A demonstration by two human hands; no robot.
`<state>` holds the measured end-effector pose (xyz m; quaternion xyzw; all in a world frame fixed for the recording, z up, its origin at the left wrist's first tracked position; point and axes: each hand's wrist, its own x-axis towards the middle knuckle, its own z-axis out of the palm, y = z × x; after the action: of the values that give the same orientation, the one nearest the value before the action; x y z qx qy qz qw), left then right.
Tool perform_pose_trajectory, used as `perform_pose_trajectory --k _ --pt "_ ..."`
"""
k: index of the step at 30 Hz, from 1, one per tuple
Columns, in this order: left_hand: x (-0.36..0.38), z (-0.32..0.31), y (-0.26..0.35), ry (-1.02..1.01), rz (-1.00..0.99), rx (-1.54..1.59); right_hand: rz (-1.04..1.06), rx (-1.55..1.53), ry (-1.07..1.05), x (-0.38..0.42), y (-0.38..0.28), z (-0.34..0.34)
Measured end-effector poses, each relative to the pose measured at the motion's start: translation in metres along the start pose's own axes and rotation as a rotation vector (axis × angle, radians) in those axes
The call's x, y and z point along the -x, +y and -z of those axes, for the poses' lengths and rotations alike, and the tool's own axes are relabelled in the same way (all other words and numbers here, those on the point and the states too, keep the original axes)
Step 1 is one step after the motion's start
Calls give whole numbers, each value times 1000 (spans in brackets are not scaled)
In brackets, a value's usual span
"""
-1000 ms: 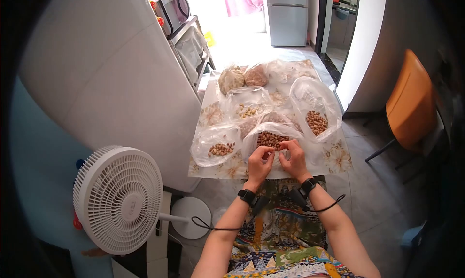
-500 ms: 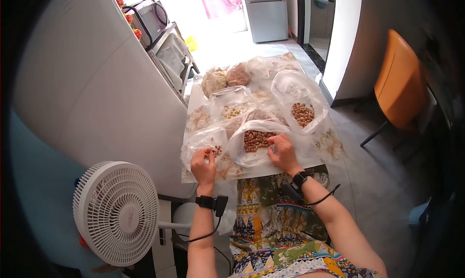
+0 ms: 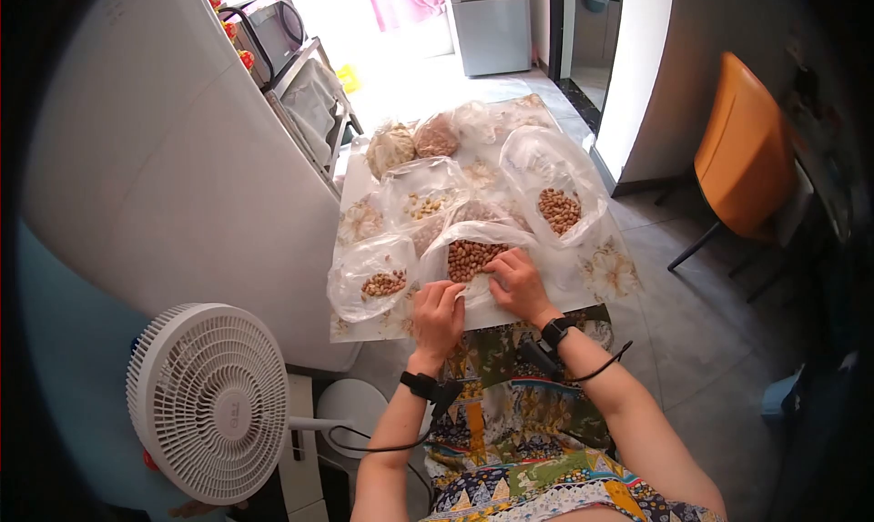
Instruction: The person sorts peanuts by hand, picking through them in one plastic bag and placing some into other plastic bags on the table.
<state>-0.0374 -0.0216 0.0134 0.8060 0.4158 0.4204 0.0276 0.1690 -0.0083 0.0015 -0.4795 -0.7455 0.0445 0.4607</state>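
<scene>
An open clear plastic bag of reddish-brown peanuts (image 3: 467,260) lies near the table's front edge. At its front left rim is my left hand (image 3: 439,320), fingers curled together on what looks like the thin plastic. My right hand (image 3: 519,283) reaches over the right side of the same bag. Its bent fingertips touch the nuts, and what they pinch is hidden. To the left sits a bag with a smaller heap of peanuts (image 3: 384,284). Farther back are a bag with pale nuts (image 3: 425,205) and, on the right, a bag of brown peanuts (image 3: 559,211).
Tied full bags (image 3: 391,149) stand at the back of the flower-patterned table cover (image 3: 612,269). A white fan (image 3: 218,404) is at my left, below a large white appliance (image 3: 182,158). An orange chair (image 3: 742,149) stands to the right.
My left hand has moved right, from the left bag to the front of the middle bag, uncovering the left heap. My right hand has shifted slightly left and lower, onto the peanuts.
</scene>
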Motion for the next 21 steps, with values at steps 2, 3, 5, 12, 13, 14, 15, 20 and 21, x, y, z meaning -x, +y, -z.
perform_pose_trajectory --k 2,3,5,12,13,14,15,20,21 --pt "-1 -11 4 -48 47 -9 -2 -2 11 0 -1 1" --pt "-2 -13 6 -70 54 -42 -6 -3 15 0 -1 1" --pt "-4 -15 11 -115 72 -111 -11 -5 9 0 -1 1" --pt "2 -18 -5 -80 46 -43 -30 -17 7 1 0 0" --pt "3 -18 -7 -69 59 -24 -32 -18 7 1 0 0" --pt "3 -17 -8 -57 72 -5 -33 -20 8 1 0 0" --pt "2 -16 -8 -45 91 13 -34 -21 9 1 0 0" --pt "-16 -12 -5 -43 103 -15 -26 -10 34 1 0 0" --pt "-19 -13 -5 -48 94 -36 -25 -9 37 1 0 0"
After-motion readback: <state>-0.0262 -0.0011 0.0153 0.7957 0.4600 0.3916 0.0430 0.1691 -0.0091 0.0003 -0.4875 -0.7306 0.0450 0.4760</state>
